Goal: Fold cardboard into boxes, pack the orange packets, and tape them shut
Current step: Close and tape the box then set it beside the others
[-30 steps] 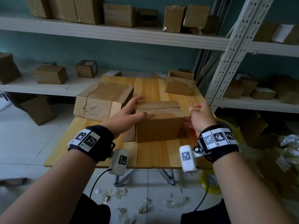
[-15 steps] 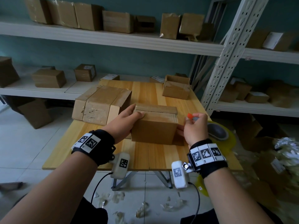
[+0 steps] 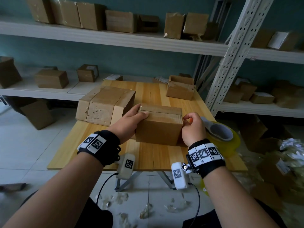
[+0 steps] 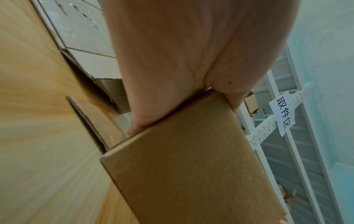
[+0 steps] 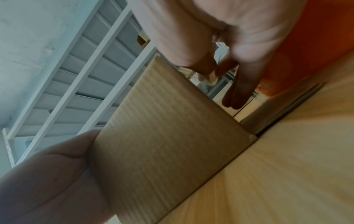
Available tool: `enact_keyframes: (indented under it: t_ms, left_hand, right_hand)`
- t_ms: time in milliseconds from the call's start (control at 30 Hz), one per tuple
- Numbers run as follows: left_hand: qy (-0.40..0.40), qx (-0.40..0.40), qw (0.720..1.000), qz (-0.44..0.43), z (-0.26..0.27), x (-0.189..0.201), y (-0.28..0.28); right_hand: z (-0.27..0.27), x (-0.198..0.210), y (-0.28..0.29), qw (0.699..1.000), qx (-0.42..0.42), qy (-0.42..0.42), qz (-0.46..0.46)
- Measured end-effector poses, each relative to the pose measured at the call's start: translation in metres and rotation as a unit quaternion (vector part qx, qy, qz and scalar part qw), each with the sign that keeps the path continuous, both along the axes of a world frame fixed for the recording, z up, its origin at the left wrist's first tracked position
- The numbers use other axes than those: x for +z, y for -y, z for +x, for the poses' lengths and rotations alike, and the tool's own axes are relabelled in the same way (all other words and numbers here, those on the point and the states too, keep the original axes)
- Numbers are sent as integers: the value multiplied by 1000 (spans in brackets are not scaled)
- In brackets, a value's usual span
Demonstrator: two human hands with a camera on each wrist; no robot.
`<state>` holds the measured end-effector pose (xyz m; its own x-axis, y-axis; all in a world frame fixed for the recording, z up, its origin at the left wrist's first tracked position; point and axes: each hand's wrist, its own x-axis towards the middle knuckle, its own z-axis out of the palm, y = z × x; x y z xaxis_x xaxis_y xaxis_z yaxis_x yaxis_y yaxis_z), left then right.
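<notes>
A small closed cardboard box (image 3: pixel 159 127) stands on the wooden table (image 3: pixel 148 158). My left hand (image 3: pixel 141 111) presses its top left corner, thumb flat on the lid and straight fingers along the left edge; the left wrist view shows the palm (image 4: pixel 182 75) against the box side (image 4: pixel 191 174). My right hand (image 3: pixel 186 117) is at the top right corner with thumb and forefinger pinched together (image 5: pixel 210 71). Right behind it is the yellowish tape roll (image 3: pixel 220 134) with its orange dispenser part (image 5: pixel 321 45). The clear tape strip itself is hard to see. No orange packets show.
A larger taped box (image 3: pixel 107 104) lies left of the small one. An open box (image 3: pixel 181 89) sits at the table's far right corner. Shelves with many boxes run behind, and a white rack upright (image 3: pixel 230 55) stands at the right. Tape scraps litter the floor (image 3: pixel 144 211).
My right hand left the box's right side, lifted with the orange-tipped tape dispenser, and now pinches at the top right corner. The left hand stayed on the box's left top.
</notes>
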<state>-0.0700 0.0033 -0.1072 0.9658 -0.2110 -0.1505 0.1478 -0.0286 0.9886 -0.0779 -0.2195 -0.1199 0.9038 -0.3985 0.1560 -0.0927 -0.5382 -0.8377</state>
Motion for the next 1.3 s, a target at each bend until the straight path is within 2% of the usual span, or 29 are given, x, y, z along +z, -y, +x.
enact_keyframes:
  t_ms: [567, 833, 1067, 1167, 1300]
  left_hand:
    - [8, -1, 1000, 6, -11, -4, 2]
    - [8, 20, 1000, 8, -14, -1, 6]
    - [14, 28, 999, 7, -12, -1, 6]
    - [44, 14, 998, 37, -13, -1, 7]
    - [67, 9, 994, 82, -9, 0, 6]
  right_hand:
    - [-2, 7, -4, 999, 21, -38, -25]
    - [-6, 8, -4, 990, 54, -79, -101]
    - [-9, 9, -3, 993, 54, -65, -84]
    - [-13, 13, -3, 997, 55, -14, -47]
    - [-15, 21, -5, 997, 69, -21, 6]
